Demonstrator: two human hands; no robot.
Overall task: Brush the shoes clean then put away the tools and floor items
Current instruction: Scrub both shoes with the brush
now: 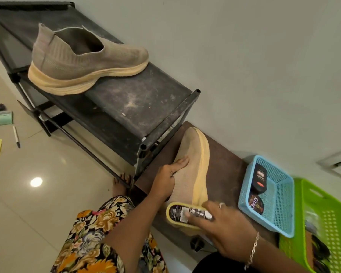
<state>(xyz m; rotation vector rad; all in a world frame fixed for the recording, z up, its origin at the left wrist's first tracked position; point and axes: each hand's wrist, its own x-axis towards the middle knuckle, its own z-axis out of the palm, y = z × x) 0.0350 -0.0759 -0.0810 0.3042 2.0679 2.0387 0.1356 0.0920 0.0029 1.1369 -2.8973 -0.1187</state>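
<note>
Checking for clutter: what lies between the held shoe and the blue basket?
Only bare brown surface separates the shoe and blue basket, shown in the head view.

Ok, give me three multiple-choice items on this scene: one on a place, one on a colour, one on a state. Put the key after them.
1. Where is the second shoe?
A. on the floor tiles
B. on top of the black rack
C. on the person's lap

2. What colour is the basket with the polish containers in it?
A. blue
B. red
C. white

3. What does the right hand do?
A. lies flat on the floor
B. hangs idle
C. holds the brush at the held shoe, which the left hand grips

Key:
1 B, it stands on the rack's dusty top shelf.
2 A, its mesh walls are blue.
3 C, its fingers hold the brush at the shoe's near end.
</note>
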